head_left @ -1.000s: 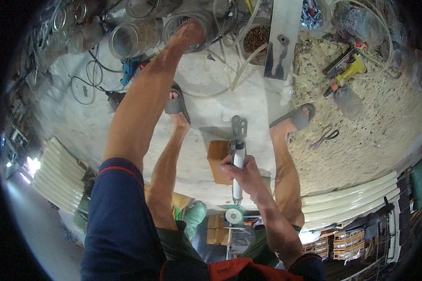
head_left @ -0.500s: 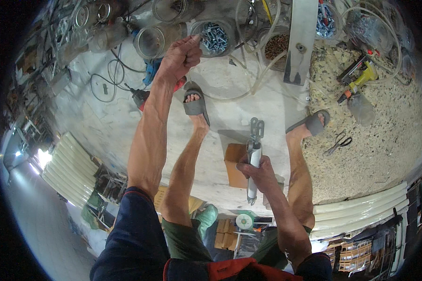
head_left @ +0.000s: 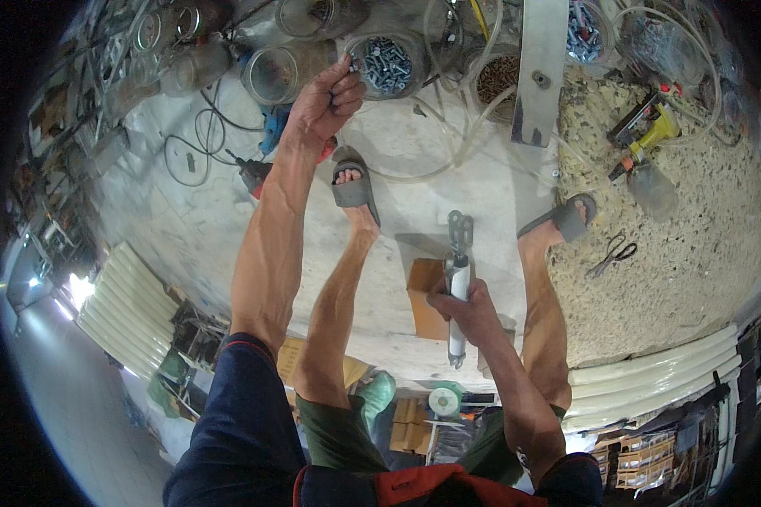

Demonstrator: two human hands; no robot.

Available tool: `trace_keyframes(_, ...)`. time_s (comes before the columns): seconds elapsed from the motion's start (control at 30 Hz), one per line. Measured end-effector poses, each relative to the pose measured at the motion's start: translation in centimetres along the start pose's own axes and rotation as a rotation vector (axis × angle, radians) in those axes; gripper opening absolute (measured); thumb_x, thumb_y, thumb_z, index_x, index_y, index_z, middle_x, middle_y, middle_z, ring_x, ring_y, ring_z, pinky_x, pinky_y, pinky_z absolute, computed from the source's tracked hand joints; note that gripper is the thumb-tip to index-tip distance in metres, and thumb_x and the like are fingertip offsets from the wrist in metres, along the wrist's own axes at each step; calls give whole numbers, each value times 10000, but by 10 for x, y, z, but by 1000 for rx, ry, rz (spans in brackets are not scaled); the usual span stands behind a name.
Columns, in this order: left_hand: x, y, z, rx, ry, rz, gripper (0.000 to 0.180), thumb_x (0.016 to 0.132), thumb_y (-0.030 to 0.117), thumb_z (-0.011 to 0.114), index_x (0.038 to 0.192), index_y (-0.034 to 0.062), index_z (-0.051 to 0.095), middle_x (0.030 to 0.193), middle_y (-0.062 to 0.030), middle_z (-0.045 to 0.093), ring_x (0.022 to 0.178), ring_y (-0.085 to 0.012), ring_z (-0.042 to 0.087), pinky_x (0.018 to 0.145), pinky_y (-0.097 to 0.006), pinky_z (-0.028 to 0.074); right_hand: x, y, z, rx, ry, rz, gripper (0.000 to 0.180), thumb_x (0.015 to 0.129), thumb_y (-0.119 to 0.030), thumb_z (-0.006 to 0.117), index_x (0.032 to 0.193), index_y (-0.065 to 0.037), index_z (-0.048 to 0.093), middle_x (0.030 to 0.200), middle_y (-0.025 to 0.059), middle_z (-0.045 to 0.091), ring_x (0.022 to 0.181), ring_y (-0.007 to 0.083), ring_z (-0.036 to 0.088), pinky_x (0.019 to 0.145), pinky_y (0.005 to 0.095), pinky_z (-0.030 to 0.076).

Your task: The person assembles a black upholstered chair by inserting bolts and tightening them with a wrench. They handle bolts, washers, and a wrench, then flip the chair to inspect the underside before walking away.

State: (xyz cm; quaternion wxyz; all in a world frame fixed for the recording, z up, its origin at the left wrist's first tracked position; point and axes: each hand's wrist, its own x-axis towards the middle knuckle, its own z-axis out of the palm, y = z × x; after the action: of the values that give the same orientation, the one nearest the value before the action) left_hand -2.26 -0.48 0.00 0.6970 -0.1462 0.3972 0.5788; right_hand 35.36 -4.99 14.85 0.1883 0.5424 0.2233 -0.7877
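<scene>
My left hand [head_left: 330, 97] is reached out beside a clear jar of bolts [head_left: 388, 68]. Its fingers are pinched together at the jar's near left rim, on what looks like a small metal bolt [head_left: 353, 64], mostly hidden by the fingertips. My right hand [head_left: 473, 313] is wrapped round a white cylinder [head_left: 458, 283] with a grey forked metal bracket [head_left: 461, 230] at its far end. The cylinder points away from me above the floor, between my legs. Behind it stands an open brown cardboard box [head_left: 426, 296], partly covered by the hand.
More jars [head_left: 272, 74] and a container of brown screws [head_left: 497, 80] line the far side. A flat metal bar [head_left: 539, 84] stretches toward me. Clear hose [head_left: 469, 139], a red-black drill [head_left: 254, 176], a yellow tool [head_left: 654, 135] and scissors [head_left: 615, 255] lie about.
My left hand has shifted slightly at the jar's rim, its fingertips raised a little with a bit of metal showing. The right hand and white cylinder have hardly moved.
</scene>
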Motion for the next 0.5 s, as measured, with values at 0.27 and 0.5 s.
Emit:
trace_keyframes(0.27, -18, -8, 25, 67, 144, -47, 123, 1071, 204, 562, 1022, 93, 544, 798, 5, 481, 693, -91, 417, 532, -222, 322, -5, 5, -5, 11, -66, -55, 216, 873, -234, 786, 874, -45, 682, 678, -7, 593, 641, 86, 536, 604, 303, 441)
trace_keyframes(0.5, -96, -57, 98, 695, 176, -148, 114, 1021, 107, 589, 982, -1, 589, 822, -52, 593, 720, -123, 542, 617, -254, 411, -10, 14, -12, 131, -62, -178, 211, 858, -235, 728, 778, -60, 640, 657, -15, 558, 636, 86, 525, 597, 305, 418)
